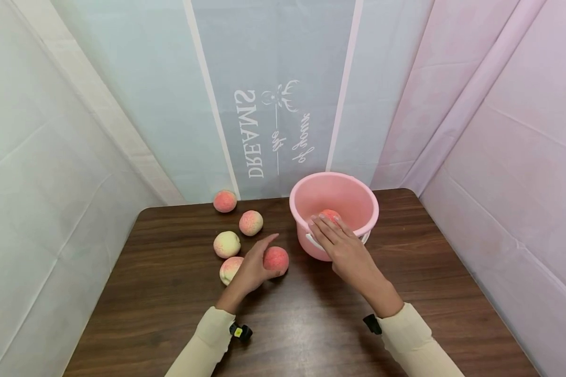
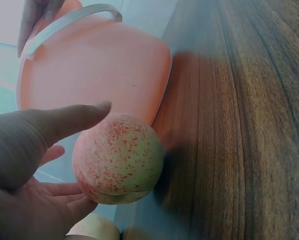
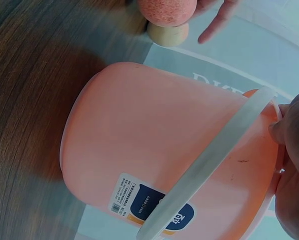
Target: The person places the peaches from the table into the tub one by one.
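My left hand has its thumb and fingers curled round a coral-and-cream peach, low at the table, left of the pink bucket. In the left wrist view, the thumb lies along one side of this peach and fingertips meet the other side. My right hand grips the bucket's near rim, fingers laid over it. Its thumb shows at the rim in the right wrist view. Another coral peach shows inside the bucket, partly covered by the right fingers. The bucket has a white handle.
Several peaches lie left of the left hand: a coral one by the back edge, a speckled one, a cream one and one partly behind the hand. A printed cloth hangs behind the wooden table.
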